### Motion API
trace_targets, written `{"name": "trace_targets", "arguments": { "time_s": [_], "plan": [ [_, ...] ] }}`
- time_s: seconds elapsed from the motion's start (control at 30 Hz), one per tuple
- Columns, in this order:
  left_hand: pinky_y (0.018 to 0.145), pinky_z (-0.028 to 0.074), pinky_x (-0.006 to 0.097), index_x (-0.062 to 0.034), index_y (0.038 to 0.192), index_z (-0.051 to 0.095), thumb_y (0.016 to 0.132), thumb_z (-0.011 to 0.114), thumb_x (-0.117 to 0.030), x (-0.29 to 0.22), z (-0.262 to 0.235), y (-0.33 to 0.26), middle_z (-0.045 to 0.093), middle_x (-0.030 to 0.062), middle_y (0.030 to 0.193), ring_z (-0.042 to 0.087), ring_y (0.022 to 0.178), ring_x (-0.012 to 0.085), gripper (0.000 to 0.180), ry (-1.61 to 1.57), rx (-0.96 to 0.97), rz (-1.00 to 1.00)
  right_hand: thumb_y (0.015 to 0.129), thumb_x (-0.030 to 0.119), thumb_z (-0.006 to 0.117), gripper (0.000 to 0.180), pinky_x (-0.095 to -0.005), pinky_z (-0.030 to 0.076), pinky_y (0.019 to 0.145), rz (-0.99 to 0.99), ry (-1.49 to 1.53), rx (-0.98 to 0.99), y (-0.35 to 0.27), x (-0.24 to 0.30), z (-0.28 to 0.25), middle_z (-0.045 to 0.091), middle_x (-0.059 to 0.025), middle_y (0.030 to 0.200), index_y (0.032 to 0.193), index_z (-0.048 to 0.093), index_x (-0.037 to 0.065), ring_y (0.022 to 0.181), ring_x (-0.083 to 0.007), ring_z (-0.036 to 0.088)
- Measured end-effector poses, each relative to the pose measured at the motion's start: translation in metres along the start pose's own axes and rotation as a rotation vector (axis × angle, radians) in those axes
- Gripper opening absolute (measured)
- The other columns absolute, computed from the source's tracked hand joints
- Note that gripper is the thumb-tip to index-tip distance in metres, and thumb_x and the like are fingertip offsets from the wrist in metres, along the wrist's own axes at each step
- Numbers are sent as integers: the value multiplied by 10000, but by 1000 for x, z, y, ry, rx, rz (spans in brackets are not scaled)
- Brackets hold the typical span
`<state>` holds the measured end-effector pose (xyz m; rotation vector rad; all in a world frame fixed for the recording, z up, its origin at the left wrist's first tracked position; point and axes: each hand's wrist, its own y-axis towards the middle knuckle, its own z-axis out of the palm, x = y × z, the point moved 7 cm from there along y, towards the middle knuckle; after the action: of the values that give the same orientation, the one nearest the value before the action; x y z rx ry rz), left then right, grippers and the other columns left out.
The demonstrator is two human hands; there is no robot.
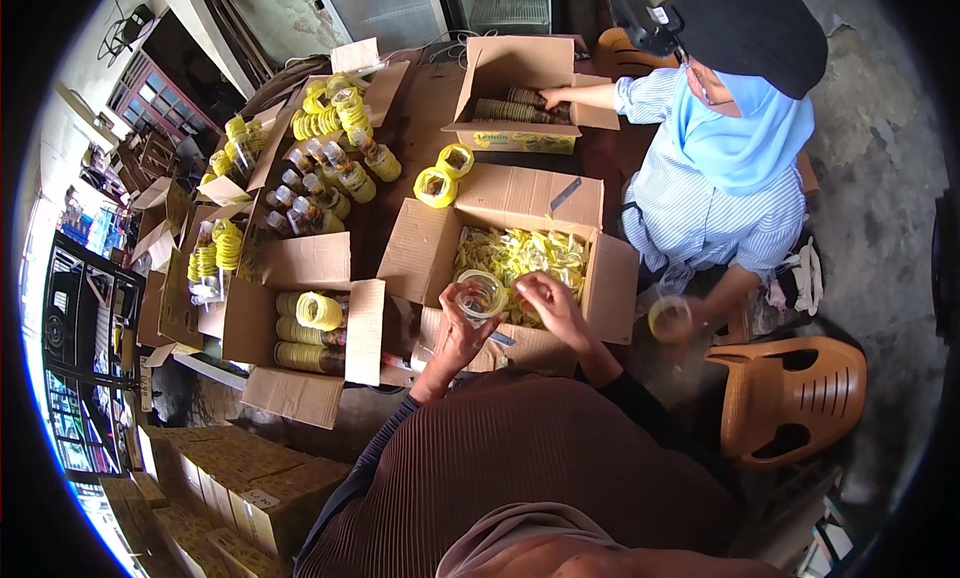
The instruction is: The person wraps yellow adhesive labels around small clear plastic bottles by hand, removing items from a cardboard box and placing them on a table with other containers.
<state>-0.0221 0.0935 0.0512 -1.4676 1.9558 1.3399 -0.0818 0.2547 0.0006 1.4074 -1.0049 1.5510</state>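
My left hand is closed round a clear plastic cup, held with its round mouth facing up. Just right of it, my right hand has its fingers bent together; what they pinch, if anything, is too small to make out. Both hands are above the near part of an open cardboard box. Inside lie many small yellow sachets. Two yellow-ringed cups stand by the box's far left corner.
Left, a carton holds stacked cups; more yellow-ringed cups stand behind it. Across the table, another person reaches into a carton of cup stacks, their other hand holding a cup. An orange chair stands right.
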Motion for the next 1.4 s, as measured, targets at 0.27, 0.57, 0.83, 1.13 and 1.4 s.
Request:
{"name": "trace_targets", "arguments": {
  "time_s": [0.27,0.57,0.83,1.13,1.4],
  "plan": [
    [907,451,421,23,1284,237,762,785,-73,8,4,-9,457,236,1209,546,1091,365,764,23,90,11,935,222,640,206,-217,489,723,135,152,83,-11,3,14,629,-3,880,1021,631,36,799,-74,599],
    [1051,345,430,13,1394,281,872,691,-254,-1,-11,-6,433,219,1344,423,1256,341,716,-109,77,-170,924,169,650,214,-242,531,735,76,279,46,-17,-7,18,633,-37,896,1040,607,-5,805,-97,629],
    [825,464,390,19,1143,578,843,701,-188,10,-23,-4,541,181,1148,527,1018,316,384,40,44,-184,935,99,619,156,-275,538,822,41,245,66,-25,6,21,622,-44,968,1041,580,-9,878,-117,625],
    [887,447,443,21,1235,431,698,841,-284,38,-24,-17,561,213,1129,552,1057,378,741,25,173,-181,951,153,601,230,-266,546,802,62,253,135,-21,8,34,643,-81,946,1086,605,-34,868,-130,643],
    [730,530,343,7,1183,425,781,797,-256,58,-56,-30,675,153,973,679,860,244,608,-126,-16,-362,834,227,712,335,-354,499,751,-324,-669,114,-5,-34,42,626,-107,946,1085,614,28,877,-246,621]
  ]
}}
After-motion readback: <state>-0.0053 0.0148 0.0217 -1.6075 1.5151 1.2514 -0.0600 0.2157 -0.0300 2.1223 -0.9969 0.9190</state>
